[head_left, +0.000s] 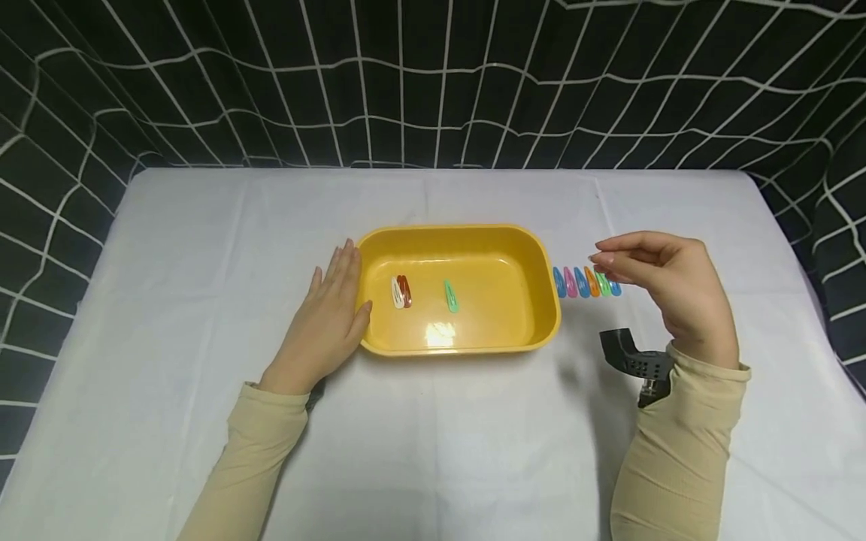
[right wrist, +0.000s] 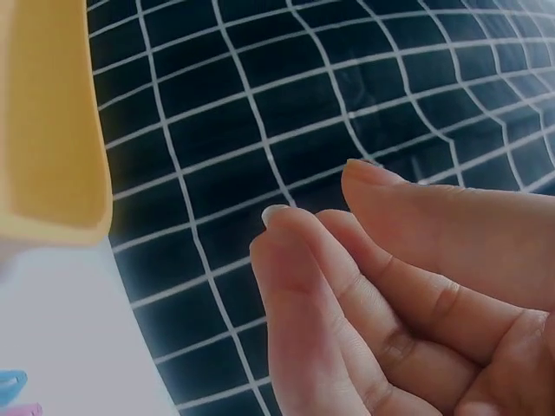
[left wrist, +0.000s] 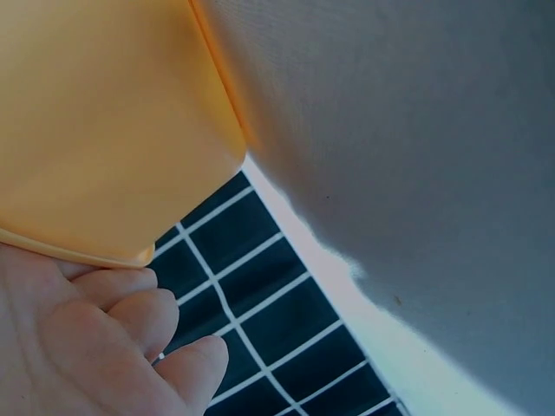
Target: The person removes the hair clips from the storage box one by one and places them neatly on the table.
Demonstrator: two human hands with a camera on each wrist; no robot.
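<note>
White cloth (head_left: 169,323) covers the desk (head_left: 433,451), and dark fabric behind a white net (head_left: 444,71) rises along its far edge and sides. At the left, a beige sleeve (head_left: 260,443) leads up to the left hand (head_left: 321,319), which lies relaxed with its fingers straight against the left edge of a yellow tray (head_left: 494,285), the thumb reaching over the rim; it touches the tray but grips nothing. Inside, toward the tray's left end, a white hair clip (head_left: 396,294) and a brown hair clip (head_left: 407,290) lie side by side, touching or nearly so. Farther right, near the middle of the tray floor, a mint-green hair clip (head_left: 451,297) lies by itself. Just beyond the right wall, a close row of clips rests on the cloth: a blue clip (head_left: 559,282), a pink clip (head_left: 571,282), another blue clip (head_left: 580,282), an orange clip (head_left: 591,282), a green clip (head_left: 604,285) and a last blue clip (head_left: 615,288). Above the row's right end hangs the right hand (head_left: 690,289), fingers loosely bent; the right wrist view shows the thumb apart from the fingertips, with nothing held between them. Below it, a black device (head_left: 636,362) sits at the right cuff (head_left: 710,373).
</note>
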